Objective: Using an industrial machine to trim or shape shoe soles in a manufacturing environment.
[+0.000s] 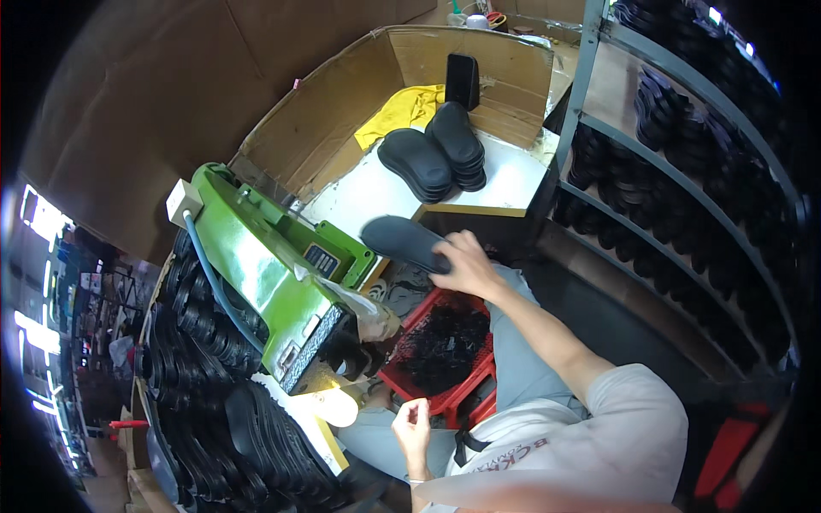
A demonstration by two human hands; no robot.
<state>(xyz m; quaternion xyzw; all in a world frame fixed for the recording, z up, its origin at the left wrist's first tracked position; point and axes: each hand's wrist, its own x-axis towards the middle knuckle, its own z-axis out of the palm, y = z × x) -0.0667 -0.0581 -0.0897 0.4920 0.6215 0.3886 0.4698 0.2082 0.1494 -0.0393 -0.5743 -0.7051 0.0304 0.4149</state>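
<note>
My right hand grips one end of a black shoe sole, fingers on top. The sole is held over the gap between the green machine and the white table top, its far end pointing left. My left hand is low in front of my lap, with its fingers curled in and nothing visible in them. Close beyond it stands the head of the green machine. Two stacks of black soles, a left one and a right one, sit on the white table top.
A red crate with black scraps stands between my legs. Many black soles are piled left of the machine. A cardboard screen surrounds the table, where a yellow cloth lies. At right rises a metal rack filled with soles.
</note>
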